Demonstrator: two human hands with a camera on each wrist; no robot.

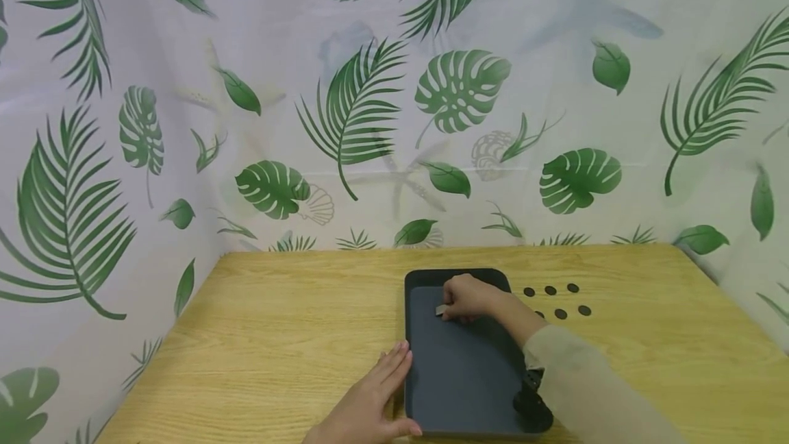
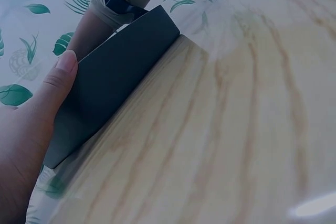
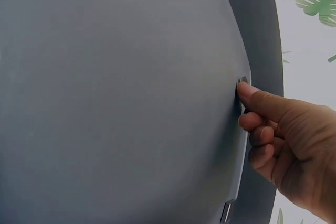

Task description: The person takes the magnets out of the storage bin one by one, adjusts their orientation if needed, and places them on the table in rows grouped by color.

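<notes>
A dark grey, shallow rectangular tray (image 1: 468, 375) lies lengthwise on the table. My right hand (image 1: 471, 297) is over its far part and pinches a small, flat, light-grey piece (image 1: 440, 310) between thumb and finger; the other fingers are curled in. In the right wrist view the pinched piece (image 3: 244, 79) is mostly hidden by the thumb, close to the tray's wall (image 3: 260, 40). My left hand (image 1: 370, 392) rests along the tray's left side with its fingers extended. The left wrist view shows the left thumb against the tray's outer wall (image 2: 115, 77).
Several small black discs (image 1: 550, 290) lie in two rows on the wooden table (image 1: 277, 334), right of the tray. Another small slim piece (image 3: 226, 212) shows near the tray's wall. A leaf-patterned cloth (image 1: 382, 225) hangs behind the table and at both sides.
</notes>
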